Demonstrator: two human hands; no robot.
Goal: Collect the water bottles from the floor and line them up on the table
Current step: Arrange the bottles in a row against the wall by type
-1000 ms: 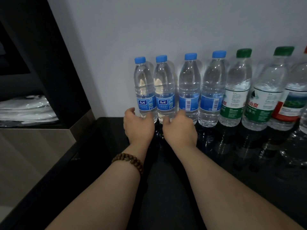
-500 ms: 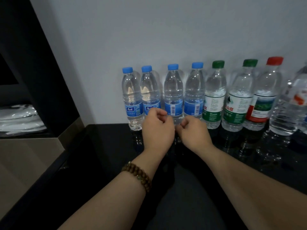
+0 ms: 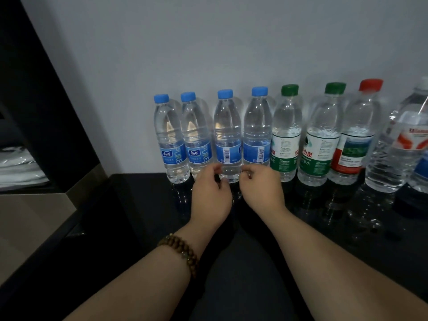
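The room is dim. The shiny black table [image 3: 143,205] mirrors the clear plastic water bottles [image 3: 228,135]. Edges bend and blur at 3 o'clock; 9 o'clock is darkest.

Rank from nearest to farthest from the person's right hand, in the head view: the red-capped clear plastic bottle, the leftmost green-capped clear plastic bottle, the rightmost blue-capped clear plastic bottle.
1. Rightmost blue-capped clear plastic bottle, directly behind the right hand.
2. Leftmost green-capped clear plastic bottle, one place to the right.
3. Red-capped clear plastic bottle, farthest right of the three.
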